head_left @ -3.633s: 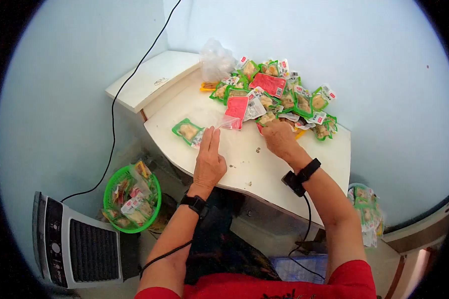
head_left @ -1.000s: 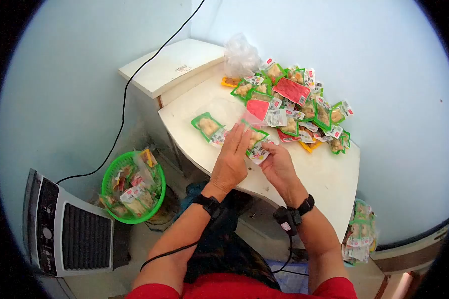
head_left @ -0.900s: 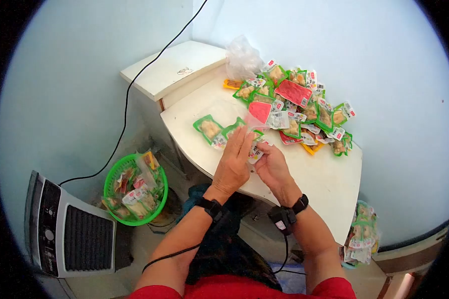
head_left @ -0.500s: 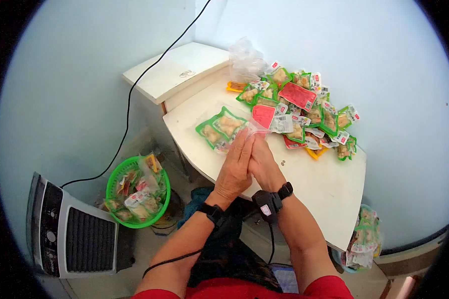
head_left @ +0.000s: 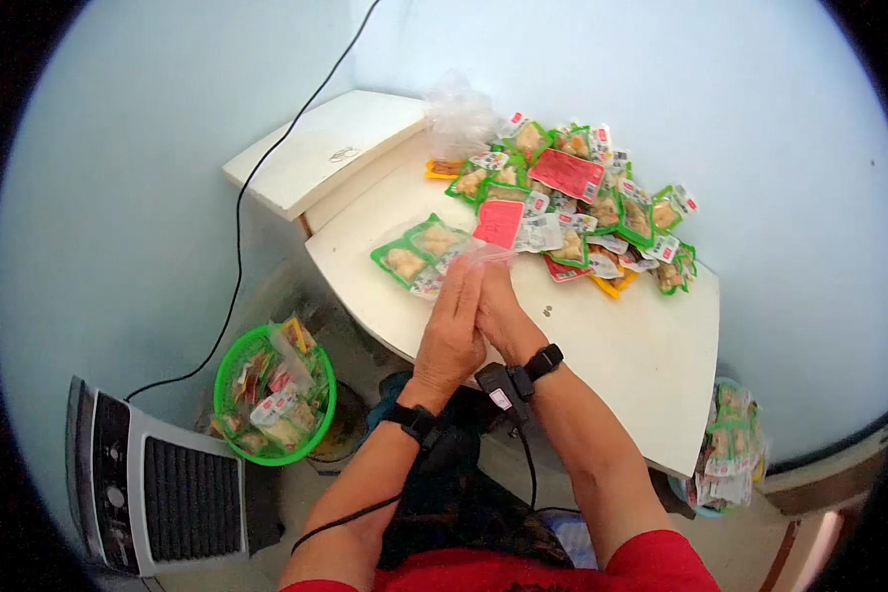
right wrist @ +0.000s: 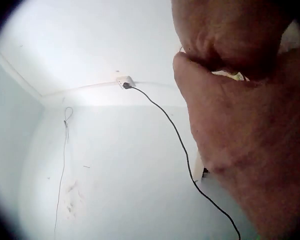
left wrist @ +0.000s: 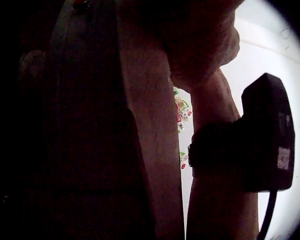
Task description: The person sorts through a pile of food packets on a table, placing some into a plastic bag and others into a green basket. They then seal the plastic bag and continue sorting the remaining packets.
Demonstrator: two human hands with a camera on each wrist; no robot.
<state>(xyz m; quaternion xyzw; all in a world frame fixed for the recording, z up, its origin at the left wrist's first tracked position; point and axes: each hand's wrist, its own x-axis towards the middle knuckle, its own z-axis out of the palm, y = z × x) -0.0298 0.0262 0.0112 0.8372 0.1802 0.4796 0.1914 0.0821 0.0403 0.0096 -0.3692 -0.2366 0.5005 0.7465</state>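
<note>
In the head view a clear zip bag (head_left: 448, 264) lies on the white table (head_left: 612, 360). Two green-edged food packets, one at the left (head_left: 403, 262) and one beside it (head_left: 438, 239), show through its plastic. My left hand (head_left: 451, 331) holds the bag by its mouth, fingers long and close together, thumb hidden. Against it, my right hand (head_left: 503, 314) reaches up under the pinkish zip strip (head_left: 493, 255); its fingertips are hidden, and I cannot tell whether they grip anything. The right wrist view shows the hands (right wrist: 240, 115) pressed close together.
A heap of green, red and yellow food packets (head_left: 562, 197) covers the table's back right, with a crumpled clear bag (head_left: 459, 113) beside it. At lower left stand a green basket (head_left: 331, 395) of packets and an air cooler (head_left: 168, 483). Another packet-filled container (head_left: 703, 509) stands at right.
My right hand has brought a green-edged packet from the heap and slid it into the zip bag, beside the first one. My left hand has stayed at the bag's mouth.
</note>
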